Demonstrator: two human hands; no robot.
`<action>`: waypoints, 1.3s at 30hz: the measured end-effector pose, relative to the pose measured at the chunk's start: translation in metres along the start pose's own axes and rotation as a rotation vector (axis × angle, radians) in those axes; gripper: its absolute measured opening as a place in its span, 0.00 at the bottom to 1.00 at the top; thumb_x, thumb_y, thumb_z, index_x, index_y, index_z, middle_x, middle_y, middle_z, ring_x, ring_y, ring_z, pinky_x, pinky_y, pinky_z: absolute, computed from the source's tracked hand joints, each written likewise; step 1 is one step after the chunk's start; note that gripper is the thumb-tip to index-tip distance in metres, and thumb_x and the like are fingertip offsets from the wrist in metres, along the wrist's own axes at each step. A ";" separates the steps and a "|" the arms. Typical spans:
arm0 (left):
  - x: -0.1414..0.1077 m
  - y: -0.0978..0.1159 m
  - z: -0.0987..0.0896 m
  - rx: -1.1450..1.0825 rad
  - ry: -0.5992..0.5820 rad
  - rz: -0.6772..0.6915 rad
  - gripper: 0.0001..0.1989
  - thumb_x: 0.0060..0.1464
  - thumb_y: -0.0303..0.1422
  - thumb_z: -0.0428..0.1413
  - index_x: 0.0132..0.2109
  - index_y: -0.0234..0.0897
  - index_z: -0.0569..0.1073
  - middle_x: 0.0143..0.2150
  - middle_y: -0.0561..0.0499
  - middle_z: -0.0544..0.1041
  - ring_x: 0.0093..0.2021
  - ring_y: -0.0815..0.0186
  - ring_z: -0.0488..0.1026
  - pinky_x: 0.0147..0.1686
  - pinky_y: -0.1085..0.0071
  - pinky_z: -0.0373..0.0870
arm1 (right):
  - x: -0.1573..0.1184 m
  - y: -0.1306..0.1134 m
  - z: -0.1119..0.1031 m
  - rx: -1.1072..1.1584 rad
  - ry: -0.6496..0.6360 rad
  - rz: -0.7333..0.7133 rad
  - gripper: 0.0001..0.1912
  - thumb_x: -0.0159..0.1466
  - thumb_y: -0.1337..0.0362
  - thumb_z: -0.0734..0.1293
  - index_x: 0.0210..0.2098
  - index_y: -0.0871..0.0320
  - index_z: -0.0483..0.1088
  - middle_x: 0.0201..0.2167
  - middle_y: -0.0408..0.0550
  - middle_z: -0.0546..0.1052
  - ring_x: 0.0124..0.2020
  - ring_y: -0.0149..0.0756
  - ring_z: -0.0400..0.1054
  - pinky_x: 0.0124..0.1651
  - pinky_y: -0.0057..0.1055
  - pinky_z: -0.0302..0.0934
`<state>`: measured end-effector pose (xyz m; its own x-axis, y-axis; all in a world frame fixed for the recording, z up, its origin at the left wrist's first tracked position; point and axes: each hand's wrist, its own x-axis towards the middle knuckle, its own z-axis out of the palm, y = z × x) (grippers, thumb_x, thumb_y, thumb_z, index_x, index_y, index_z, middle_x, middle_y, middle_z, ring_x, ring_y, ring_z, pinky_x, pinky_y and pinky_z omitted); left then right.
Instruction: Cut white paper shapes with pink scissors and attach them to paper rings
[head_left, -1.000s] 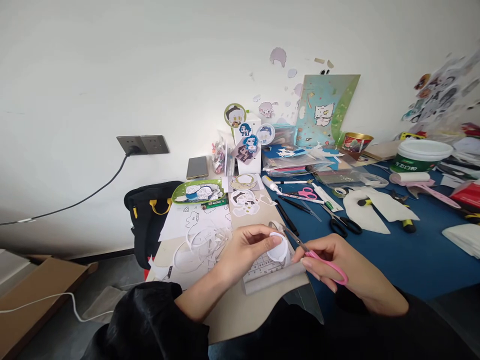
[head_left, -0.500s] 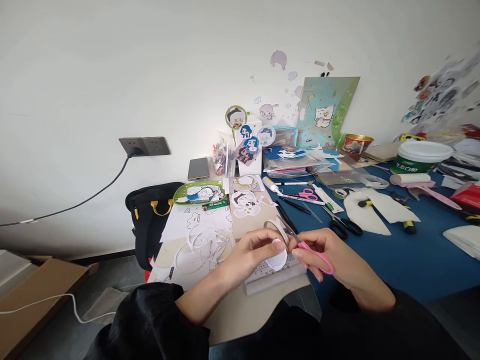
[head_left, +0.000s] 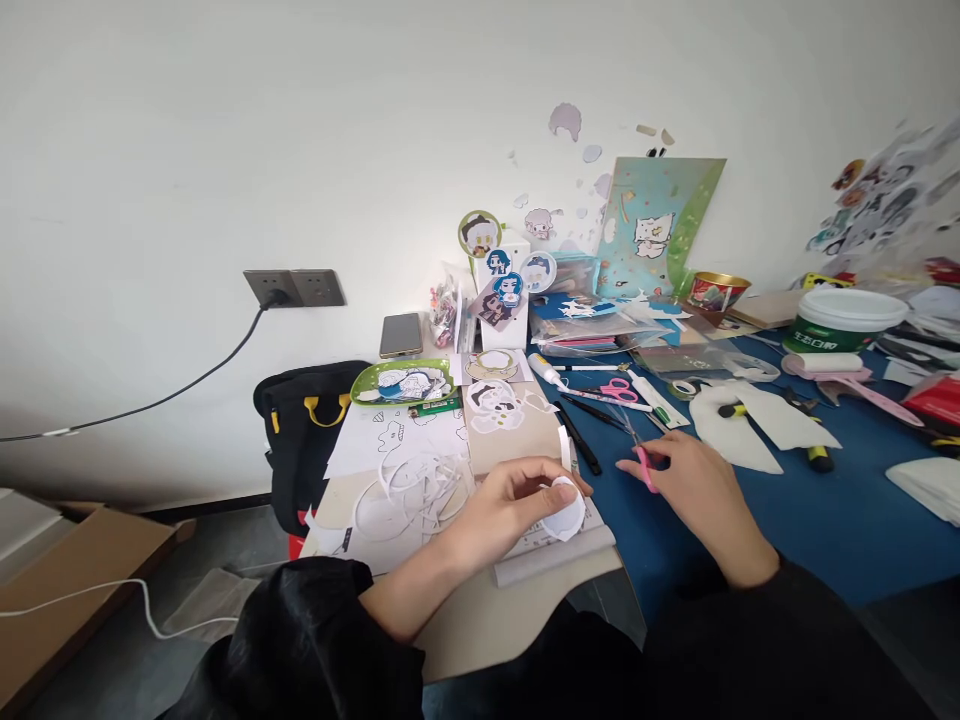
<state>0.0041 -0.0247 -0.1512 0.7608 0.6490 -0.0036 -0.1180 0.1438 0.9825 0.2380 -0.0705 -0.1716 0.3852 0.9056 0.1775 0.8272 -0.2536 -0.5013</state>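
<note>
White cut-out point(head_left: 564, 515) of rounded paper sits pinched in the person's left grip point(head_left: 517, 503), thumb on top, above a printed sheet point(head_left: 592, 519) near the right edge of a beige board point(head_left: 465, 640). One narrow strip point(head_left: 564, 448) stands up just beyond those fingers. Over the blue surface point(head_left: 817, 530), the right grip point(head_left: 697, 485) has finger and thumb about the handle of some pink scissors point(head_left: 647, 470), blades pointing away from the person; from where I stand I can't tell whether they touch down. A black pen point(head_left: 583, 445) lies between the two hands, slightly farther off. Curled paper scraps point(head_left: 420, 490) are heaped beside the left forearm, and behind them a green tray point(head_left: 364, 388) holds more paper shapes, with a phone point(head_left: 401, 335) beyond it. White sheets point(head_left: 739, 440) lie spread to the right of the scissors, near a green tub point(head_left: 832, 340)
</note>
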 end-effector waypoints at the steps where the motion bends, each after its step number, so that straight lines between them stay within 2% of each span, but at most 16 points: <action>1: 0.000 0.000 0.000 -0.005 0.006 -0.007 0.09 0.51 0.38 0.60 0.32 0.36 0.77 0.37 0.48 0.77 0.37 0.65 0.71 0.35 0.72 0.64 | 0.001 0.004 0.003 0.018 -0.046 0.012 0.13 0.52 0.54 0.70 0.30 0.57 0.77 0.29 0.52 0.74 0.32 0.49 0.70 0.30 0.39 0.62; 4: 0.000 0.002 0.002 -0.034 0.027 -0.024 0.08 0.49 0.36 0.62 0.31 0.35 0.77 0.37 0.48 0.77 0.36 0.65 0.71 0.36 0.72 0.65 | -0.003 0.011 0.005 0.125 -0.116 0.040 0.21 0.53 0.56 0.69 0.45 0.59 0.73 0.33 0.51 0.75 0.23 0.37 0.69 0.26 0.35 0.65; 6: -0.001 0.003 0.002 -0.049 0.040 -0.031 0.07 0.48 0.35 0.63 0.31 0.35 0.77 0.38 0.48 0.78 0.37 0.64 0.72 0.39 0.71 0.66 | -0.008 0.009 -0.001 0.217 -0.141 0.058 0.23 0.55 0.58 0.68 0.49 0.59 0.70 0.38 0.52 0.75 0.23 0.35 0.70 0.27 0.34 0.68; 10: -0.002 0.003 0.002 -0.049 0.002 -0.013 0.05 0.48 0.32 0.63 0.32 0.35 0.78 0.39 0.48 0.79 0.39 0.64 0.73 0.41 0.70 0.67 | -0.025 -0.018 -0.014 0.415 -0.247 -0.003 0.16 0.62 0.53 0.63 0.41 0.56 0.75 0.40 0.52 0.75 0.30 0.39 0.71 0.32 0.34 0.67; 12: -0.002 0.002 0.002 -0.037 -0.058 0.018 0.04 0.49 0.31 0.62 0.33 0.35 0.78 0.38 0.49 0.79 0.39 0.64 0.73 0.43 0.69 0.67 | -0.032 -0.039 -0.012 0.569 -0.324 -0.130 0.16 0.64 0.53 0.60 0.38 0.54 0.76 0.42 0.50 0.76 0.40 0.43 0.71 0.38 0.33 0.66; 14: -0.003 0.001 0.003 0.001 -0.103 0.055 0.03 0.51 0.29 0.61 0.34 0.35 0.79 0.36 0.49 0.78 0.39 0.64 0.73 0.44 0.69 0.67 | -0.037 -0.059 -0.003 0.738 -0.405 -0.201 0.16 0.65 0.53 0.60 0.33 0.54 0.77 0.39 0.49 0.76 0.42 0.43 0.70 0.46 0.34 0.63; 17: -0.003 0.002 0.005 0.098 -0.114 0.107 0.02 0.51 0.28 0.60 0.33 0.36 0.79 0.35 0.49 0.79 0.39 0.63 0.74 0.45 0.67 0.68 | -0.038 -0.074 0.013 1.013 -0.434 -0.113 0.14 0.64 0.54 0.63 0.33 0.54 0.77 0.38 0.48 0.77 0.43 0.43 0.70 0.49 0.36 0.62; 19: -0.004 0.002 0.006 0.169 -0.081 0.168 0.03 0.51 0.28 0.61 0.33 0.37 0.80 0.40 0.48 0.79 0.44 0.60 0.74 0.49 0.65 0.67 | -0.037 -0.074 0.018 1.183 -0.331 -0.015 0.12 0.61 0.54 0.66 0.32 0.54 0.77 0.36 0.47 0.77 0.43 0.43 0.69 0.49 0.36 0.61; 22: -0.005 0.002 0.003 0.316 0.048 0.327 0.06 0.50 0.27 0.61 0.34 0.41 0.81 0.52 0.48 0.76 0.55 0.57 0.69 0.57 0.62 0.61 | -0.035 -0.063 0.015 1.347 -0.023 0.041 0.15 0.61 0.52 0.66 0.25 0.54 0.73 0.31 0.45 0.76 0.41 0.41 0.69 0.50 0.37 0.60; 23: -0.005 0.001 0.001 0.381 0.105 0.391 0.08 0.50 0.25 0.60 0.35 0.43 0.81 0.55 0.49 0.74 0.58 0.57 0.66 0.58 0.60 0.59 | -0.035 -0.060 0.012 1.328 0.055 0.041 0.16 0.62 0.50 0.64 0.25 0.54 0.72 0.31 0.45 0.76 0.41 0.40 0.68 0.50 0.37 0.59; 25: -0.005 0.000 -0.003 0.508 0.208 0.504 0.12 0.50 0.21 0.59 0.35 0.45 0.81 0.58 0.51 0.72 0.60 0.57 0.63 0.59 0.58 0.57 | -0.037 -0.057 0.008 1.181 0.072 0.037 0.17 0.63 0.49 0.62 0.28 0.54 0.71 0.32 0.45 0.76 0.41 0.40 0.67 0.50 0.36 0.58; 27: -0.004 -0.002 -0.006 0.582 0.271 0.585 0.15 0.50 0.19 0.59 0.35 0.47 0.81 0.58 0.51 0.71 0.60 0.56 0.62 0.59 0.56 0.56 | -0.041 -0.059 0.006 1.045 -0.041 0.032 0.14 0.62 0.50 0.64 0.30 0.54 0.69 0.33 0.46 0.76 0.41 0.40 0.67 0.48 0.35 0.57; 30: -0.003 -0.004 -0.007 0.602 0.280 0.639 0.16 0.50 0.19 0.58 0.35 0.48 0.81 0.58 0.52 0.71 0.59 0.57 0.62 0.57 0.56 0.58 | -0.046 -0.069 0.009 1.079 -0.219 0.023 0.15 0.59 0.55 0.69 0.26 0.54 0.60 0.31 0.43 0.74 0.36 0.36 0.67 0.41 0.32 0.59; 32: -0.003 -0.005 -0.006 0.588 0.259 0.634 0.17 0.51 0.18 0.56 0.35 0.48 0.81 0.58 0.53 0.71 0.59 0.57 0.62 0.56 0.57 0.59 | -0.047 -0.075 0.012 1.141 -0.227 0.017 0.18 0.58 0.57 0.69 0.25 0.54 0.54 0.30 0.42 0.74 0.33 0.34 0.66 0.37 0.30 0.60; 35: -0.004 -0.005 -0.005 0.493 0.257 0.565 0.17 0.54 0.19 0.52 0.38 0.46 0.80 0.57 0.52 0.70 0.58 0.59 0.63 0.54 0.61 0.62 | -0.046 -0.077 0.014 1.097 -0.148 -0.015 0.18 0.58 0.59 0.69 0.24 0.54 0.53 0.30 0.42 0.74 0.33 0.35 0.67 0.37 0.31 0.60; 39: -0.005 0.000 -0.006 0.250 0.416 0.439 0.13 0.60 0.25 0.46 0.44 0.44 0.73 0.43 0.52 0.74 0.42 0.67 0.72 0.45 0.68 0.68 | -0.041 -0.073 0.011 0.878 -0.088 -0.052 0.17 0.58 0.61 0.68 0.24 0.53 0.53 0.29 0.42 0.73 0.34 0.36 0.66 0.42 0.34 0.59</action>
<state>-0.0032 -0.0234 -0.1526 0.3595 0.8500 0.3850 -0.1715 -0.3454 0.9227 0.1573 -0.0856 -0.1515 0.2933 0.9407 0.1702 0.2158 0.1083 -0.9704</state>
